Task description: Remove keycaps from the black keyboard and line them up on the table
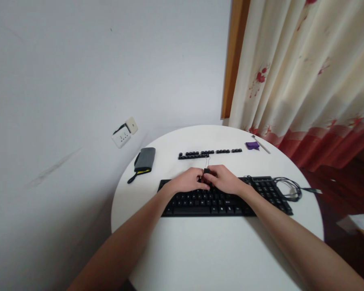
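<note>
A black keyboard (pixel 197 210) lies across the white table, with both my hands over its upper rows. My left hand (pixel 189 180) and my right hand (pixel 226 179) meet above the keys, fingers closed around a small black keycap puller (pixel 206 171). Two thin wires of the puller point away from me, toward the loose keys. Exactly what the fingertips press on is partly hidden. Behind the hands, black keycaps (pixel 194 156) stand in rows on the tabletop.
A grey cloth pouch (pixel 145 159) with a loop lies at the left. At the back right are a folded purple cloth (pixel 252 145) and a thin white brush (pixel 261 144). The coiled USB cable (pixel 294 194) reaches the right edge of the round table (pixel 212 250).
</note>
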A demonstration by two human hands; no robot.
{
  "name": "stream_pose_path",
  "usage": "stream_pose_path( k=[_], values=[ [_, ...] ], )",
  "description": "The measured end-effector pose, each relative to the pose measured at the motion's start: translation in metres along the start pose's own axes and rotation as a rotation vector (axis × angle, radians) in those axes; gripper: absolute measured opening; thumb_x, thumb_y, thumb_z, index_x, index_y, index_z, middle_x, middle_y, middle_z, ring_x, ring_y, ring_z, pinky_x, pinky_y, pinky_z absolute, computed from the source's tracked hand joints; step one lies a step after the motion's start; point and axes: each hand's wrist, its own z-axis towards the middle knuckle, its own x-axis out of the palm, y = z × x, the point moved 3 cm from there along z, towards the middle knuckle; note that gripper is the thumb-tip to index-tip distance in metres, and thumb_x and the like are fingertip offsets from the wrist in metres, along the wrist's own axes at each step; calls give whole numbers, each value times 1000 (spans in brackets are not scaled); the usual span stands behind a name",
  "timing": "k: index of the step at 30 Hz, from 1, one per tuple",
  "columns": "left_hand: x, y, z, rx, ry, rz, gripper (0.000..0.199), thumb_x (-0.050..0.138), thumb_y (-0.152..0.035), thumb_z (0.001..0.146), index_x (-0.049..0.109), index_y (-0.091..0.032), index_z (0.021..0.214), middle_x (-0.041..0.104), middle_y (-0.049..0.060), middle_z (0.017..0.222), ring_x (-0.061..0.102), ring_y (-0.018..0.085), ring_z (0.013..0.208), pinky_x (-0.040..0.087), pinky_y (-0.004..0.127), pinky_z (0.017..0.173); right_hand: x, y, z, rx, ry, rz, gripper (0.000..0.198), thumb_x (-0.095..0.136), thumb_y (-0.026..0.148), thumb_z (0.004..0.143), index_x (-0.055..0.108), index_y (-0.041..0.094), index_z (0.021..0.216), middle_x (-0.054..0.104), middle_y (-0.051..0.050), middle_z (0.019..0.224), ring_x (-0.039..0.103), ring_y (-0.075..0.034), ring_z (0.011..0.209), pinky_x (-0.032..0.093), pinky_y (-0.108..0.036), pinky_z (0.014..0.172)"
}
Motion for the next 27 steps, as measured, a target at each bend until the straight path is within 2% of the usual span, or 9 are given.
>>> stream_pose_path(
  k=[4, 9, 14, 18, 22, 27],
  values=[
    [4, 1, 2, 12, -5, -55, 21, 72, -32, 75, 66, -16, 87, 64, 0, 79, 58, 16, 73, 41, 26, 65, 3, 0, 1, 14, -67, -12, 21, 51, 23, 93, 62, 17, 77, 68, -4, 73, 58, -16, 66, 40, -25, 62],
    [6, 4, 4, -24, -46, 6, 23, 71, -37, 77, 64, -16, 83, 60, -1, 72, 53, 14, 66, 40, 26, 61, 7, -8, 4, 60, -173, 54, 24, 47, 24, 95, 61, 17, 77, 68, -5, 74, 61, -16, 68, 42, -26, 63],
    [-2, 0, 2, 40, -51, 5, 20, 67, -34, 82, 66, -16, 91, 63, 1, 80, 56, 15, 72, 44, 27, 68, 3, -13, 5, 83, -239, 103, 24, 47, 30, 95, 56, 18, 76, 66, -3, 69, 60, -16, 63, 44, -26, 60],
    [-8, -5, 3, 62, -224, 25, 19, 64, -28, 84, 68, -18, 100, 67, 2, 91, 57, 16, 82, 45, 29, 79, -4, -15, 4, 140, -365, 156, 25, 47, 35, 96, 52, 19, 77, 67, -3, 69, 63, -16, 62, 48, -27, 63],
    [-7, -8, 4, 82, -398, 89, 22, 66, -21, 83, 62, -19, 104, 66, 3, 100, 57, 17, 89, 45, 31, 86, -5, -16, 5, 177, -381, 272, 21, 45, 37, 97, 50, 20, 85, 68, -3, 69, 68, -17, 63, 51, -26, 62],
    [-3, -12, 2, 207, -464, 245, 27, 67, -16, 84, 60, -21, 109, 65, 4, 107, 56, 20, 99, 44, 35, 92, -4, -15, 5, 158, -358, 347, 23, 45, 41, 97, 51, 20, 91, 69, -5, 74, 69, -18, 63, 53, -27, 57]
  ],
)
